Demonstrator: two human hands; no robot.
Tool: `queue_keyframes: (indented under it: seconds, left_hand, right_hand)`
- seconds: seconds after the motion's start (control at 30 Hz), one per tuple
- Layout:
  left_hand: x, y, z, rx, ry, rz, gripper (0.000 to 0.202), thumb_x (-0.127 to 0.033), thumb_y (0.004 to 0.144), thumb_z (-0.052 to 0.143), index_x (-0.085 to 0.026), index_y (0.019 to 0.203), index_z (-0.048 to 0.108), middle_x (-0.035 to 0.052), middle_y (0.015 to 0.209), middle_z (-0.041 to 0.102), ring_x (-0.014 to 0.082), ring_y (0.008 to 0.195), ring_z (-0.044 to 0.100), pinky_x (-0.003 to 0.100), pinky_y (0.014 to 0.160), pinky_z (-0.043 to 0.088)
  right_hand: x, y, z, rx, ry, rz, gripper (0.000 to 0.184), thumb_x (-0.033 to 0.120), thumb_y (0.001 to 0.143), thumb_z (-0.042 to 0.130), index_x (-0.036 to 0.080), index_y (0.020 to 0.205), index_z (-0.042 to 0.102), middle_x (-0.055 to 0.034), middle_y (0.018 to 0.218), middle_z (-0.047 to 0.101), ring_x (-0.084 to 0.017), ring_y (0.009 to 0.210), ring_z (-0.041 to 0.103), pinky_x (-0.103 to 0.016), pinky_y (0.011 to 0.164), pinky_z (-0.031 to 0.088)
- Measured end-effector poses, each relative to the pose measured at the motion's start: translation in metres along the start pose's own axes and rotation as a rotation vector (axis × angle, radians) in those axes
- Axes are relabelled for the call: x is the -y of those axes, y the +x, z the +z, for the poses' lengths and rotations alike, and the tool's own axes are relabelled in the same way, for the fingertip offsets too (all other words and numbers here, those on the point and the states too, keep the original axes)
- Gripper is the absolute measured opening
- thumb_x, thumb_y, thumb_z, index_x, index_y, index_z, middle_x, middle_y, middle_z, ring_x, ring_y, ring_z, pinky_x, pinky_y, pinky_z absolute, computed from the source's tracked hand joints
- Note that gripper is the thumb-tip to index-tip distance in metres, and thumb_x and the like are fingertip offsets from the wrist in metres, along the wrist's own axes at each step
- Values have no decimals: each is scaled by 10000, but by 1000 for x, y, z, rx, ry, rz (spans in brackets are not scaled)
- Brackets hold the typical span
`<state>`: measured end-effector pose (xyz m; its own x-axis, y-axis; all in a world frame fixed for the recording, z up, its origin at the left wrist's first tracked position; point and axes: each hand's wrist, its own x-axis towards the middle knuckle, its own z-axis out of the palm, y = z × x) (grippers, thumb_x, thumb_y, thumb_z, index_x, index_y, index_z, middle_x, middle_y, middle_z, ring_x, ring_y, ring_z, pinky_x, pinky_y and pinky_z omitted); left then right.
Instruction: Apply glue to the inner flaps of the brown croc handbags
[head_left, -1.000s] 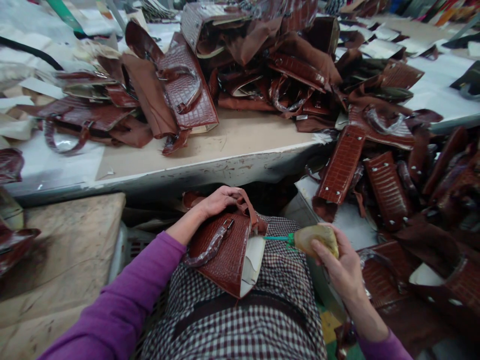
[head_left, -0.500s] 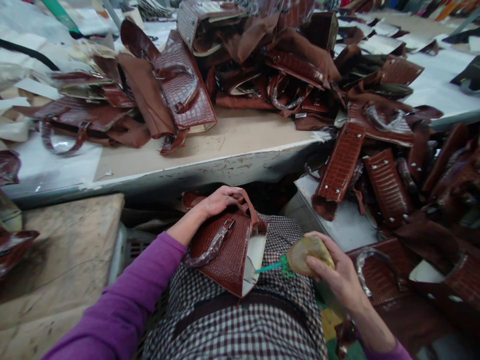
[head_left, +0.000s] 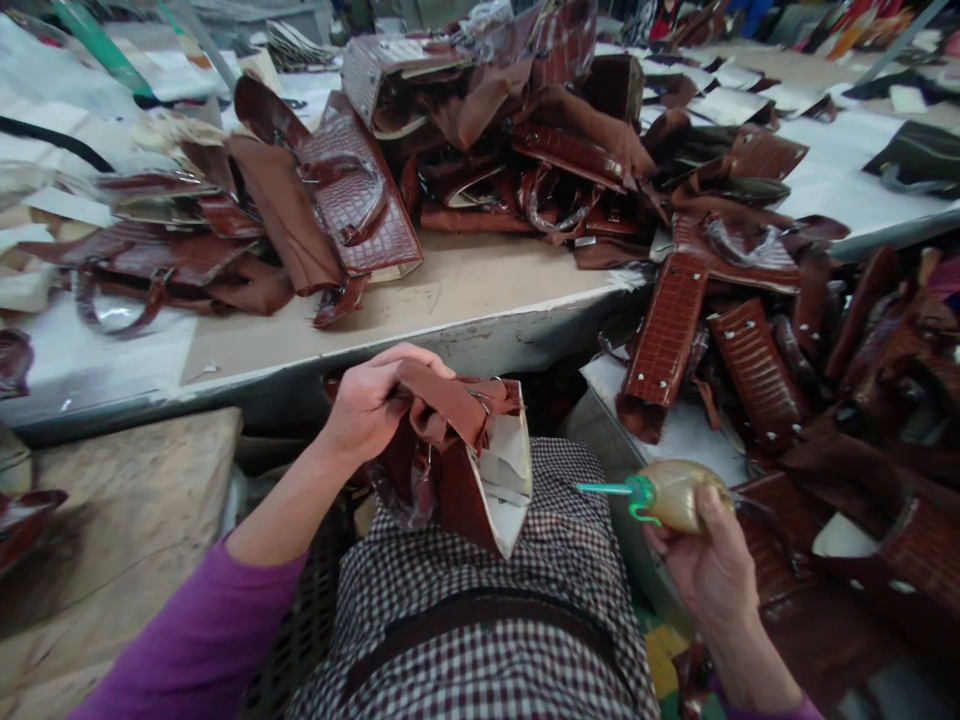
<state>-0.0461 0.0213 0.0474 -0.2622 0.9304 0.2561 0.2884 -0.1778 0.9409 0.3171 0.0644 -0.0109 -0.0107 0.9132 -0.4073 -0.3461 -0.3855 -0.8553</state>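
Head camera: the left hand (head_left: pixel 367 402) clasps a glossy brown crocodile-patterned handbag (head_left: pixel 466 500); right of that grip, the right hand (head_left: pixel 712 580) wraps round a yellowish, green-nozzled squeeze bottle (head_left: pixel 679 493).

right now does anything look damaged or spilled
The workbench's front edge looks worn: it carries brown marks and turns ragged toward the right. No spill shows around the bag in the left hand or the bottle in the right hand.

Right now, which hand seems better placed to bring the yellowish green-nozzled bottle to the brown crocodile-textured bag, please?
Probably the right hand: it holds the bottle, nozzle toward the bag, which the left hand holds.
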Motion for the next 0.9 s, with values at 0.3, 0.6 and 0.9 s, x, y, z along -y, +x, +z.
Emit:
queue_keyframes:
  seconds: [0.3, 0.6, 0.9]
  left_hand:
    - [-16, -106, 28, 113, 567, 404, 361, 5, 808, 546, -176, 1102, 654, 91, 1052, 749, 223, 1041, 698, 323, 889, 595]
    - [-30, -124, 6, 49, 457, 11, 250, -59, 850, 538, -220, 960, 692, 39, 975, 737, 172, 922, 715, 229, 819, 580]
    - [-28, -114, 1, -14, 385, -108, 179, -142, 853, 574, -196, 891, 740, 54, 930, 749, 195, 875, 721, 251, 788, 588]
  right_hand:
    - [-11, 2, -23, 5, -150, -156, 340, 439, 872, 682, 186, 1098, 700, -49, 890, 610, -170, 615, 520, -232, 404, 393]
    - [-33, 7, -31, 197, -577, -183, 501, 462, 782, 779, 213, 1194, 642, -82, 1080, 686, -285, 887, 655, -341, 687, 551]
    - [-32, 31, 11, 344, -692, -347, 492, 487, 814, 742, 216, 1194, 587, -79, 1088, 664, -283, 947, 641, -393, 832, 542]
